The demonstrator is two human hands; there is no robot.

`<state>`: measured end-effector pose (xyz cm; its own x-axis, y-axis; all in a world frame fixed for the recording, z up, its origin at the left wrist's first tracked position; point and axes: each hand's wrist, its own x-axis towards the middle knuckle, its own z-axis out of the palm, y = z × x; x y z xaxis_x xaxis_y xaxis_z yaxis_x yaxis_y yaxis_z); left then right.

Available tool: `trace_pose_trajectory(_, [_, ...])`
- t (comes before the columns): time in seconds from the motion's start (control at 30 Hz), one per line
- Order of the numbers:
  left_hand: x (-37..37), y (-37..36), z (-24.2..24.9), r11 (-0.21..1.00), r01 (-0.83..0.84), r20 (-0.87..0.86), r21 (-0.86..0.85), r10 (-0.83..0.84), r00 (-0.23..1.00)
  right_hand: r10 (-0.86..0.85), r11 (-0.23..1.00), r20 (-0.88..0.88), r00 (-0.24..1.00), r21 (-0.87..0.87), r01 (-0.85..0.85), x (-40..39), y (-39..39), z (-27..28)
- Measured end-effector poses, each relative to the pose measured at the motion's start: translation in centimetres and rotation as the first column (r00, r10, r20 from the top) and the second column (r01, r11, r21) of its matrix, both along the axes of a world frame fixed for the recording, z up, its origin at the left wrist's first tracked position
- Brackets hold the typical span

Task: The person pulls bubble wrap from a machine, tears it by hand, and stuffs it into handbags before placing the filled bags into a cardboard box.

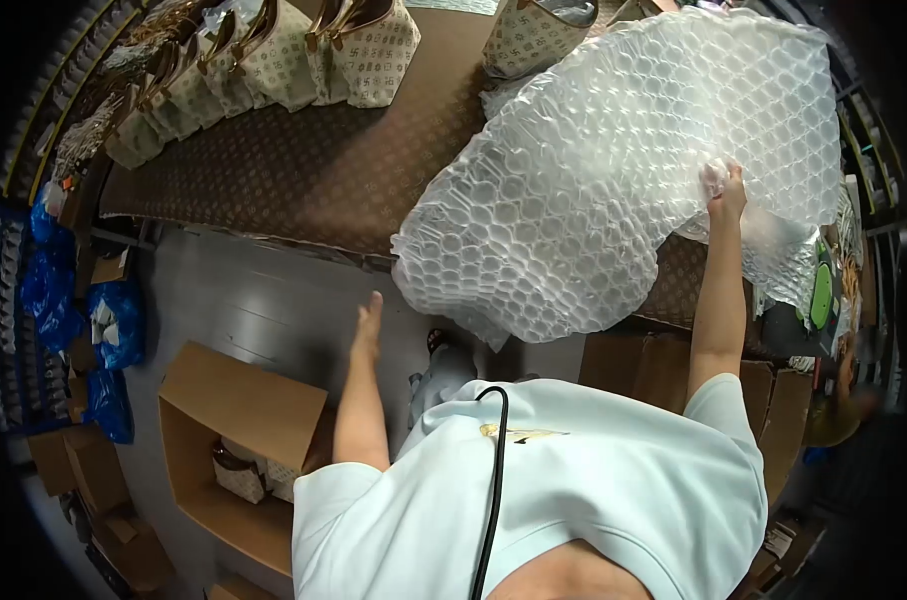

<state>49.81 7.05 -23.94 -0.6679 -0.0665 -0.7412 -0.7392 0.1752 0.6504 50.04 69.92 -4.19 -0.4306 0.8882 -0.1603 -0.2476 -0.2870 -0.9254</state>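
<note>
A large sheet of clear bubble wrap point(564, 190) spreads over the right part of the brown patterned table point(304, 170) and hangs past its front edge. My right hand point(727, 190) grips a bunched part of the sheet near its right side. Off the table's front edge, my left hand point(370, 325) is held in the air with its fingers stretched out, left of the sheet's lower corner and touching nothing. A row of cream patterned bags point(274, 60) with brown trim stands along the table's back left. Another such bag point(534, 38) stands behind the sheet.
An open cardboard box point(239, 395) with patterned bags inside is on the floor at the left. Blue plastic bags point(119, 325) hang near the left shelving. More cardboard point(639, 370) lies below the table at the right. Part of another person point(839, 415) shows at the far right.
</note>
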Motion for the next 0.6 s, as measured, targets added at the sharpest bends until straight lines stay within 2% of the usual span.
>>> trace_pose_trajectory(0.07, [2.2,3.7,-1.9,0.965,0.105,0.091,0.239,-0.130,0.987,-0.108,0.993,0.050,0.993,-0.034,0.110,-0.9,3.2,-1.8])
trace_pose_trajectory(0.1, [2.4,5.0,-2.4,0.929,0.124,0.144,0.349,-0.184,0.972,-0.063,0.994,0.052,0.997,-0.081,0.067,-1.4,5.4,-3.3])
trace_pose_trajectory(0.13, [1.9,5.8,-3.4,0.925,0.137,0.154,0.356,-0.202,0.967,-0.014,0.992,0.048,0.999,-0.125,0.019,-1.9,6.8,-4.5])
trace_pose_trajectory(0.2, [0.7,7.7,-4.9,0.724,-0.106,0.206,0.682,-0.051,0.977,-0.080,0.987,0.048,0.996,-0.137,0.086,-2.4,7.9,-5.6])
trace_pose_trajectory(0.23, [-0.3,7.7,-5.1,0.719,-0.096,0.205,0.689,-0.066,0.976,-0.130,0.978,0.041,0.991,-0.158,0.135,-2.8,8.4,-5.6])
trace_pose_trajectory(0.27, [-1.4,7.2,-5.2,0.714,-0.120,0.159,0.690,0.012,0.987,-0.134,0.980,0.134,0.982,-0.129,0.151,-2.8,9.2,-5.5])
trace_pose_trajectory(0.3, [-2.2,6.6,-5.1,0.711,-0.143,0.116,0.688,0.087,0.989,-0.153,0.977,0.134,0.979,-0.129,0.170,-2.6,7.9,-4.0])
trace_pose_trajectory(0.33, [-3.0,6.0,-2.3,0.770,-0.160,0.069,0.618,0.150,0.986,-0.351,0.931,0.343,0.871,0.233,0.283,-3.0,4.8,-1.1])
trace_pose_trajectory(0.37, [-4.0,5.2,1.4,0.820,-0.183,0.008,0.543,0.212,0.977,-0.571,0.774,0.445,0.690,0.572,0.272,-3.8,1.2,0.7])
trace_pose_trajectory(0.4, [-4.6,3.5,2.4,0.861,-0.126,-0.110,0.493,0.206,0.972,-0.683,0.527,0.342,0.646,0.842,0.112,-3.9,-1.7,0.5])
trace_pose_trajectory(0.43, [-5.0,1.8,3.6,0.896,-0.081,-0.224,0.436,0.195,0.955,-0.750,0.200,0.203,0.629,0.977,-0.077,-4.1,-5.3,0.5])
trace_pose_trajectory(0.47, [-5.3,0.9,6.4,0.922,-0.064,-0.266,0.383,0.176,0.948,-0.374,0.285,0.303,0.876,0.937,-0.203,-4.7,-11.2,1.4])
trace_pose_trajectory(0.5, [-5.4,0.3,10.3,0.946,-0.047,-0.308,0.321,0.151,0.939,-0.158,0.066,0.534,0.831,0.845,-0.531,-5.4,-14.1,-1.0])
trace_pose_trajectory(0.53, [-5.4,0.1,14.2,0.963,-0.054,-0.314,0.264,0.139,0.939,-0.265,0.017,0.827,0.495,0.518,-0.855,-5.8,-19.4,-0.3])
trace_pose_trajectory(0.57, [-5.2,0.2,17.9,0.976,-0.062,-0.323,0.210,0.129,0.938,-0.121,0.118,0.931,0.344,0.357,-0.927,-6.9,-22.4,-1.3])
trace_pose_trajectory(0.6, [-4.9,-0.5,21.2,0.986,-0.052,-0.358,0.157,0.105,0.928,0.015,0.097,0.957,0.290,0.287,-0.953,-8.0,-23.1,-5.7])
